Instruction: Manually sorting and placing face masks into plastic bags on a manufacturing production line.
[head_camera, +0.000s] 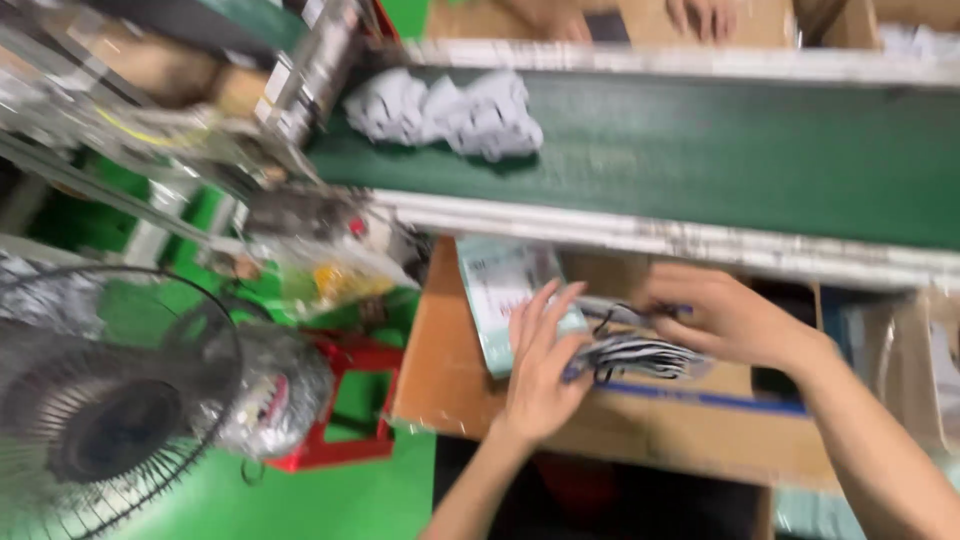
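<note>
Nearest the lens on the lower left, a round black wire-caged fan (95, 420) stands over the green floor, with a red metal stool (350, 400) and a crumpled clear plastic bag (275, 390) beside it. Further in, the left hand (540, 365) lies flat with fingers spread, pressing a small stack of thin white and dark fabric pieces with black cords (630, 352) down against an open brown cardboard box (480, 380). On the other side the right hand (725, 320) curls round the far end of the same stack, fingers closed on it, so the bundle sits between both hands, just beside a pale blue-green printed carton (500, 300). Motion blur hides finer detail. Those pieces look light, limp and likely to slide apart, so a grip across the whole stack, thumb above and fingers beneath, near the middle, would probably hold best; the loose cords could snag. Beyond runs a dark green conveyor belt (700, 150) carrying a heap of white folded pieces (450, 110), and another person's hands (700, 15) show at the top edge.
</note>
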